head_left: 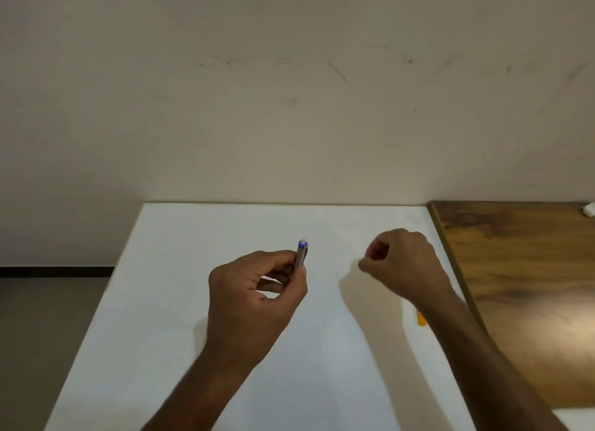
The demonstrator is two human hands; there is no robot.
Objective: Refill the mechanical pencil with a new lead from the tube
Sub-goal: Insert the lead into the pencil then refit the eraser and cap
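White tabletop [180,301] runs out from a scuffed pale wall. Left hand [254,298] holds the pencil [302,253] upright between thumb and curled fingers, its white eraser end up, apparently still capped. Right hand [402,263] hovers in a loose fist; whether it pinches a lead, I cannot tell. An orange thing [421,319], perhaps the tube, peeks from behind the right wrist. Probably an early step: next, uncap the pencil's end and feed a lead gently.

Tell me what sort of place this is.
Probably a plain indoor work room: a white table against a scuffed bare wall, with a wooden table beside it. Nothing shows more.
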